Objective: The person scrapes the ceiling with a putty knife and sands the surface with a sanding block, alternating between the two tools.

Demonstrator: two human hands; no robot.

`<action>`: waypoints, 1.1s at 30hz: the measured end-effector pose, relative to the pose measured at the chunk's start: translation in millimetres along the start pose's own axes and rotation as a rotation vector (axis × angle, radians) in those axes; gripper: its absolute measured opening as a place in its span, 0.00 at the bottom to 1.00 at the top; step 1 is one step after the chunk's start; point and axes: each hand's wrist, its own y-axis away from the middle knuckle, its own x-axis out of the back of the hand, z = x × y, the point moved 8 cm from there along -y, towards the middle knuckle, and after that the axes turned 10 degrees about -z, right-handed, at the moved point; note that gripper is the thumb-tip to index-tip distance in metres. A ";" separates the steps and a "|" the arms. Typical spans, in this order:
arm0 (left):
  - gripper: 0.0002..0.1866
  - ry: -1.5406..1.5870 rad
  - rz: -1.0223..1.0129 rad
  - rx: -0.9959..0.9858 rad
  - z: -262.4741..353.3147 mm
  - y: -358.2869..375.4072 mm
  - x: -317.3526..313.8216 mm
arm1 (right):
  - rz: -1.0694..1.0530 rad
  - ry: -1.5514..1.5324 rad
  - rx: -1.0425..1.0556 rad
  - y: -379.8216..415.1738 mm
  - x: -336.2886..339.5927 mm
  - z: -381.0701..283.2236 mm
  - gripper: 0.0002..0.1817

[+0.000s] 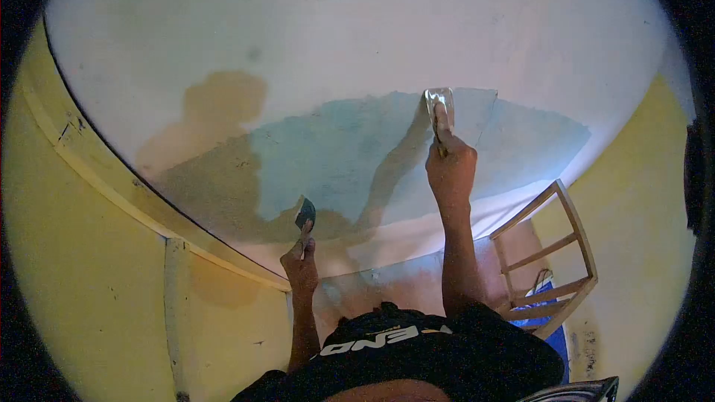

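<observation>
Raised to the surface, my right hand (pixel 451 167) grips a putty knife (pixel 439 95). One finger lies along its pale, shiny blade, which is at the top edge of a blue-green patch (pixel 328 149) on the whitish surface. Lower and to the left, my left hand (pixel 302 272) is closed around the handle of a second putty knife (pixel 305 213), its dark blade pointing up. This blade overlaps the lower edge of the patch in view. The patch has a ragged upper border, with whitish surface (pixel 372 22) above it.
Yellow wall panels (pixel 82 253) with a ledge stand on the left, another yellow wall (pixel 640 201) on the right. A wooden frame (pixel 577 234) stands at lower right, with a blue item (pixel 547 298) behind it. Shadows of head and arms fall on the surface.
</observation>
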 end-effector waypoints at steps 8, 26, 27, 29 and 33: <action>0.15 0.062 -0.012 0.043 1.3 4.7 -4.5 | -0.021 0.041 0.060 5.3 -2.6 -4.6 0.37; 0.13 -0.036 -0.015 0.042 17.4 12.2 -5.9 | 0.023 -0.168 0.103 -2.5 -7.7 -0.1 0.27; 0.13 -0.044 -0.017 0.041 16.6 12.0 -8.6 | 0.052 -0.199 0.149 -3.0 -4.0 2.5 0.28; 0.14 -0.122 -0.073 0.129 8.4 12.5 -12.1 | 0.075 -0.209 0.182 -13.2 1.7 8.4 0.30; 0.14 -0.021 -0.022 0.019 22.4 13.5 -16.7 | 0.056 -0.838 -0.096 -4.6 31.7 -4.6 0.31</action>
